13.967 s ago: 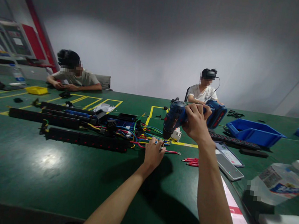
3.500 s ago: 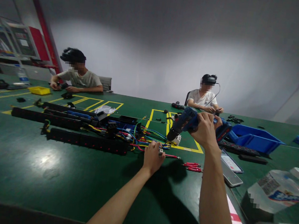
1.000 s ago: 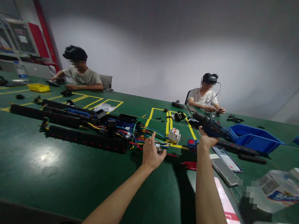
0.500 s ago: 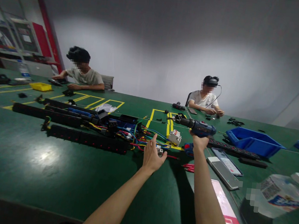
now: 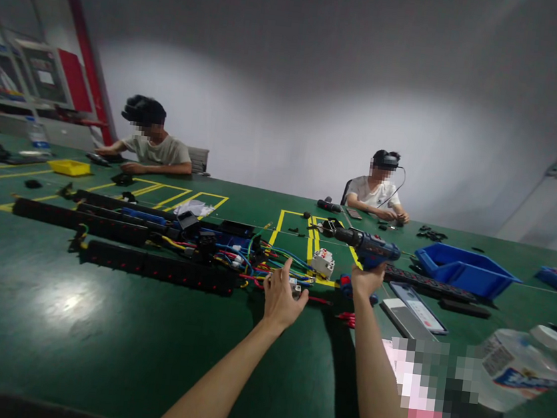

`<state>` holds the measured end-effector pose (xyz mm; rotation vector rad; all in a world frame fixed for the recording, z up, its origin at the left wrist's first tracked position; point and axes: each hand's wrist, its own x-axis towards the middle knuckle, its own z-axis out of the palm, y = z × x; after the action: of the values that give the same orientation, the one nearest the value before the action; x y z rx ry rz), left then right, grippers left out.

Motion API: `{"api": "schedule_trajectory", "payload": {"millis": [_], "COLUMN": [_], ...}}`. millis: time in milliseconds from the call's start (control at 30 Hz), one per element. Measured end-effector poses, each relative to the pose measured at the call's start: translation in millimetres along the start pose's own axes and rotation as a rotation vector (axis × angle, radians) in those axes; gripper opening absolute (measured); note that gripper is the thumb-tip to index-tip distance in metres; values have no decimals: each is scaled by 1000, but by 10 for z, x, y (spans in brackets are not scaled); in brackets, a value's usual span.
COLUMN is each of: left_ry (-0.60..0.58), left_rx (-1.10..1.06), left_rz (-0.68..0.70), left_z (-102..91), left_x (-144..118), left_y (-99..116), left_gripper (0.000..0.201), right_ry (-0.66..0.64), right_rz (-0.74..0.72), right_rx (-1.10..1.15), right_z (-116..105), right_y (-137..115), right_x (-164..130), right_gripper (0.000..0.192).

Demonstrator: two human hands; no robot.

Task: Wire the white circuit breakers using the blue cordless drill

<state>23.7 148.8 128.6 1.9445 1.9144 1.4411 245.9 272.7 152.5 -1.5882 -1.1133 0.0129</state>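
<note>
Here, black strips (image 5: 161, 267) trail coloured wires (image 5: 273, 254) toward the left hand (image 5: 282, 301), its thumb and fingers parted around a small white block (image 5: 294, 287), contact unclear; next sits a white boxy unit (image 5: 322, 264); rightmost, the right hand (image 5: 367, 281) grips the blue drill (image 5: 377, 248), chuck pointing left

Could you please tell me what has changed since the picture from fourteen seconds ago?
The right hand has lowered the drill away from the left hand, turning it from pointing down to roughly level. The left hand's fingers have opened beside the small white part. The black strips and blue bin stayed put.
</note>
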Motion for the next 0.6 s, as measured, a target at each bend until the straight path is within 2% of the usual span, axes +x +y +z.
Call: {"api": "schedule_trajectory", "payload": {"millis": [100, 300, 467, 600], "left_ry": [18, 81, 171, 253], "left_rx": [14, 27, -62, -137], "left_rz": [-11, -6, 104, 213], "left_z": [13, 11, -51, -122], "left_x": [1, -17, -20, -37], "left_y": [0, 0, 38, 96], "left_gripper": [88, 83, 67, 51], "right_ry": [48, 59, 61, 6], "right_rz": [79, 162, 205, 141], "right_rx": [-43, -82, -68, -46], "right_z": [-41, -59, -53, -113], "right_y": [7, -116, -324, -626], "right_x": [-93, -223, -422, -702], "right_gripper": [66, 70, 91, 89]}}
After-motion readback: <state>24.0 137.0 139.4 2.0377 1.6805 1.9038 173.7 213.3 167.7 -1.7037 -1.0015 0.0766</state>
